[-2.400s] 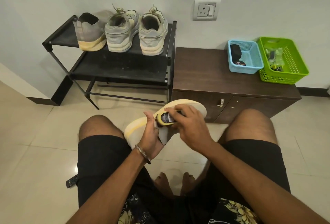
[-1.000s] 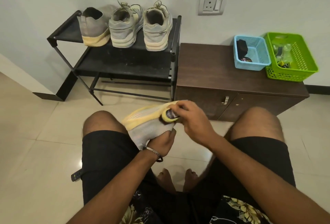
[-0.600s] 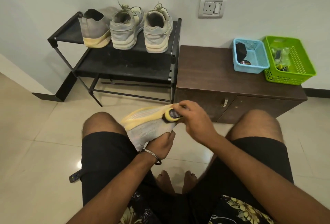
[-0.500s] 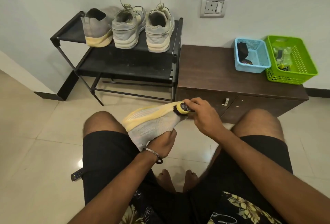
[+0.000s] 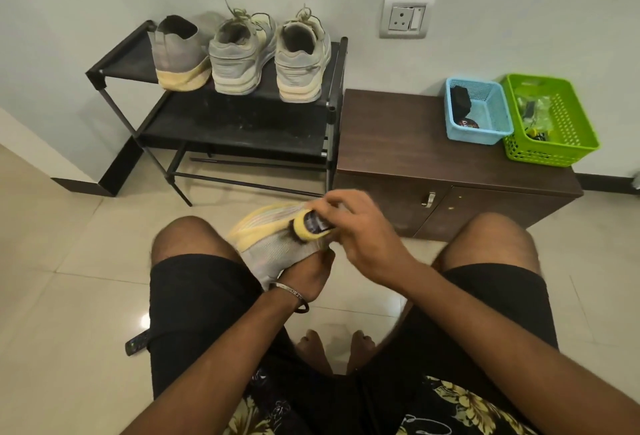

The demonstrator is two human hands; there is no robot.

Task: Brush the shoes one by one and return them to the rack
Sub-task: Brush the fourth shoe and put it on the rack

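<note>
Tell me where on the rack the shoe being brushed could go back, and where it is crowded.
The rack's top shelf has a bare strip left of the slip-on shoe; right of it, the two laced sneakers fill the shelf to the end post. The lower shelf looks bare throughout. The cabinet top is free left of the blue basket.

Hidden and unclear parts

The right hand (image 5: 360, 237) is motion-blurred at its fingertips; contents of the green basket (image 5: 554, 123) beside the blue basket (image 5: 479, 112) are unreadable.
</note>
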